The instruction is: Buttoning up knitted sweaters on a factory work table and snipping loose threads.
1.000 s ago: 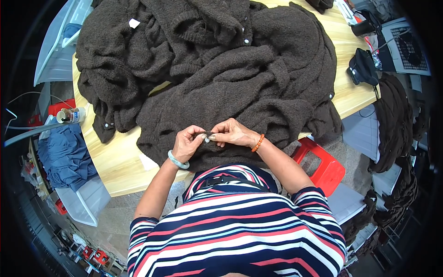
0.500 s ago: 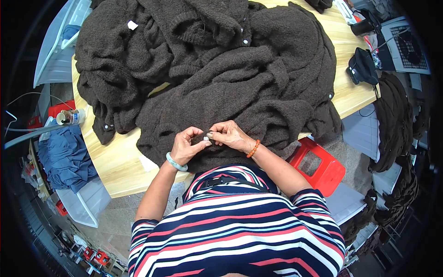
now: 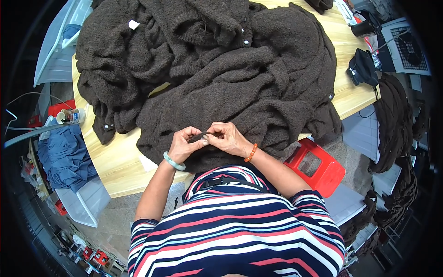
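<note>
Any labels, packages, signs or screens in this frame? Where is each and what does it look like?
Garment tag: small white square on the dark brown knitwear, far left of the pile.
Jar: beside the wooden table's left edge, on its side, pale lid, brownish label band.
No screens or signs are clearly visible.

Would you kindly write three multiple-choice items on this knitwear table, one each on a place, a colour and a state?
1. Where is the red stool?
A. under the table's near right edge
B. on top of the table
C. left of the blue cloth

2. What colour is the bangle on the left wrist?
A. black
B. pale green
C. red

3. What are the left hand and right hand doing?
A. resting flat and apart
B. pinching the dark brown knit garment between them
C. raised off the table

A: the stool sits beside the person, below the tabletop.
B: the ring is light green.
B: fingertips meet on the knit.
</note>
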The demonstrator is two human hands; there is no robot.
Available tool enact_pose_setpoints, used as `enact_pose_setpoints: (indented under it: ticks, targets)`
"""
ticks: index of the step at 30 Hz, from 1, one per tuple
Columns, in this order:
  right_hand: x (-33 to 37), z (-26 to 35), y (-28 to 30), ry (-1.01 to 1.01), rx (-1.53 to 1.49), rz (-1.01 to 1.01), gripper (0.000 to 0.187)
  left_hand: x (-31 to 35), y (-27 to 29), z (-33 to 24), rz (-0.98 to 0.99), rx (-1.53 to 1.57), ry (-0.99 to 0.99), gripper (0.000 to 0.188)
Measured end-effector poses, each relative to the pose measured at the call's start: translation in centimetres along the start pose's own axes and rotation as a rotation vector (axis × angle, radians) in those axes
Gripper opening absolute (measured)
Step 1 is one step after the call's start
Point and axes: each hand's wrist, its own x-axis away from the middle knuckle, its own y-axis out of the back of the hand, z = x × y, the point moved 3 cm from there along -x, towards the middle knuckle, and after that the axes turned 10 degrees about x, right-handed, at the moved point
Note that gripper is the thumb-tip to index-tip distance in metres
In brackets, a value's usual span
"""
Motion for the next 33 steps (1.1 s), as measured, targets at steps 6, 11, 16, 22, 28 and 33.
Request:
enact_pose_setpoints:
  ticks: [6, 11, 16, 22, 28, 33]
  targets:
    - [0.0, -0.5, 0.0, -0.089, 0.034, 0.008, 0.018, -0.2, -0.1, 0.3, -0.063, -0.191, -0.071, 0.016]
    - [0.3, -2.1, -0.7, -0.422, -0.337, 0.087, 0.020, -0.5, 0.1, 0.3, -0.027, -0.149, -0.093, 0.018]
    - [0.0, -2.8, -0.7, -0.356, -0.358, 0.191, 0.023, -0.1, 0.3, 0.1, 0.030, 0.117, 0.086, 0.023]
    - [1.2, -0.7, 1.6, -0.065, 0.376, 0.151, 0.018, 0.7, 3.8, -1.0, -0.081, 0.016, 0.044, 0.019]
    - [1.7, -1.0, 1.5, 0.060, 0.553, -0.051, 0.018, 1.1, -2.3, -5.1, -0.116, -1.043, -0.700, 0.043]
    - [2.0, 0.9, 1.5, 0.165, 0.480, -0.113, 0.015, -0.9, -4.2, -1.4, 0.121, -0.862, -0.543, 0.028]
